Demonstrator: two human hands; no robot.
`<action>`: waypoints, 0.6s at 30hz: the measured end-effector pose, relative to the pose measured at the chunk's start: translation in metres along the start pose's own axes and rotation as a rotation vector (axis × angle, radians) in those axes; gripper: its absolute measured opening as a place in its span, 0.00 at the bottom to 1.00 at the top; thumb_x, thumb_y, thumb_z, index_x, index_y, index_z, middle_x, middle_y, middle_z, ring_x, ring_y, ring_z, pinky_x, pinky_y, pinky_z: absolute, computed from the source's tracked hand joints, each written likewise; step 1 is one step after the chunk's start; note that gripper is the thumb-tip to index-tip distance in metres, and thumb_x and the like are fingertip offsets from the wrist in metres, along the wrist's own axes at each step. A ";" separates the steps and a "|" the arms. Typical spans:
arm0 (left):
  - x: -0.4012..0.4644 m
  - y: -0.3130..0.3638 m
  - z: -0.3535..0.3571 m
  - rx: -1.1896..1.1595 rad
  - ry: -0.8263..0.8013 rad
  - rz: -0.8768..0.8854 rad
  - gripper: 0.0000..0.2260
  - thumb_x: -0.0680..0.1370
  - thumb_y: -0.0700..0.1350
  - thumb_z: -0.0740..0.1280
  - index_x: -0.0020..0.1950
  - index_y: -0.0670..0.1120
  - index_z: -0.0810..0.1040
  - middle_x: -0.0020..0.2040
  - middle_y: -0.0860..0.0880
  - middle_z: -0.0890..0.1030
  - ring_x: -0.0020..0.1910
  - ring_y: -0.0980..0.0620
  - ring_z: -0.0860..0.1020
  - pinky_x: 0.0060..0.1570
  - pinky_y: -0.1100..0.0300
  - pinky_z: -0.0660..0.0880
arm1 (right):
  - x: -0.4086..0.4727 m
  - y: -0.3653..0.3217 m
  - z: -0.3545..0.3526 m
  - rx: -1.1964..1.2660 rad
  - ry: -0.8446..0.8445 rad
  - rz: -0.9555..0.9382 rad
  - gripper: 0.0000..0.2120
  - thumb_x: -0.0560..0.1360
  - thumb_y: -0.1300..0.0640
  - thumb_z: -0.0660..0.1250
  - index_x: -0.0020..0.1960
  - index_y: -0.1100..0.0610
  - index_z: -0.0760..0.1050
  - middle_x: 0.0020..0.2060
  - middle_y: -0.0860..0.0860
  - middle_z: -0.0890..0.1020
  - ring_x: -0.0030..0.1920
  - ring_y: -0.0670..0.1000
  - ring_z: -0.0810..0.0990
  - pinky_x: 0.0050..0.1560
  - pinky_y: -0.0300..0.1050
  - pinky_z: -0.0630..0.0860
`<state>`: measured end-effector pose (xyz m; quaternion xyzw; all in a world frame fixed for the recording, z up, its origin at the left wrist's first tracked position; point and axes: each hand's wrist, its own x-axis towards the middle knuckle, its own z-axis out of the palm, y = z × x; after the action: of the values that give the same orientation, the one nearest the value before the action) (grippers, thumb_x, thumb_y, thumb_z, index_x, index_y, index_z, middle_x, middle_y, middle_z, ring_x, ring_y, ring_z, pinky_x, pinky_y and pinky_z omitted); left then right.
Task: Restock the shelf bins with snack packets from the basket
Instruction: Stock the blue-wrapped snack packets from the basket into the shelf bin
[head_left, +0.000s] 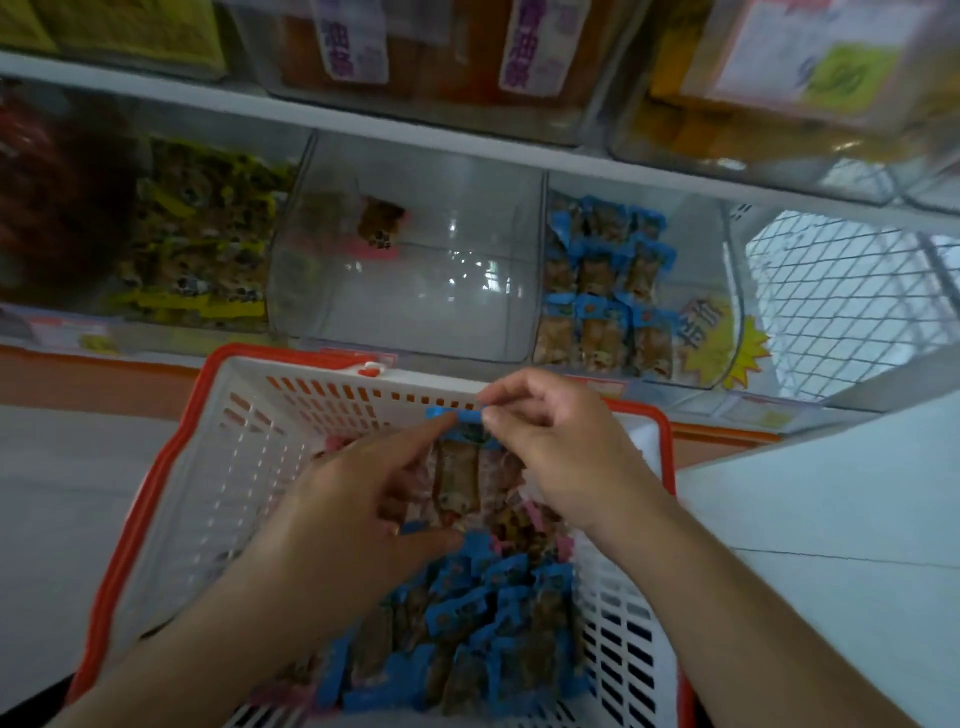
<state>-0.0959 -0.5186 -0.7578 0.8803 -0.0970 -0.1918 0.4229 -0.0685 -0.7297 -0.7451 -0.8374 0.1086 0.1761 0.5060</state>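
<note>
Over the white slotted plastic basket with the orange rim (244, 467), your right hand (550, 447) pinched a blue-ended snack packet (457, 467) while your left hand (353, 514) touched it with straightened fingers.

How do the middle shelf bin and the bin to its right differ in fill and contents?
The middle bin is nearly bare, holding a single pink-edged packet near its back; the right bin holds many blue-edged packets in rows. The right bin carries a yellow starburst tag on its front; the middle bin shows none. Both are clear plastic on the same shelf.

White shelf board (363, 122) overhead, wire mesh panel (841, 291) at right, pale floor (78, 467), dim light
</note>
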 end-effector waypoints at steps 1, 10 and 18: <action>0.000 0.002 0.003 -0.021 0.024 -0.027 0.41 0.66 0.49 0.84 0.70 0.76 0.69 0.52 0.68 0.79 0.50 0.63 0.80 0.46 0.67 0.79 | -0.003 0.001 -0.009 -0.045 0.048 -0.020 0.03 0.82 0.49 0.71 0.55 0.43 0.80 0.48 0.39 0.85 0.49 0.35 0.82 0.51 0.37 0.79; 0.089 0.081 0.044 -0.058 0.112 0.025 0.36 0.68 0.57 0.81 0.73 0.68 0.71 0.46 0.61 0.83 0.42 0.61 0.82 0.42 0.60 0.81 | -0.023 0.043 -0.134 -0.288 0.557 0.226 0.17 0.78 0.59 0.69 0.66 0.54 0.73 0.58 0.50 0.80 0.57 0.54 0.79 0.49 0.45 0.69; 0.250 0.153 0.088 -0.040 0.178 0.057 0.23 0.72 0.50 0.80 0.64 0.52 0.78 0.52 0.60 0.80 0.51 0.60 0.80 0.47 0.66 0.76 | -0.027 0.055 -0.137 -0.367 0.336 0.273 0.31 0.76 0.54 0.70 0.76 0.53 0.63 0.70 0.51 0.67 0.72 0.57 0.67 0.72 0.56 0.71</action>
<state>0.0929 -0.7596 -0.7526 0.8820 -0.0803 -0.1028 0.4528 -0.0875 -0.8765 -0.7201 -0.9101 0.2691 0.1181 0.2922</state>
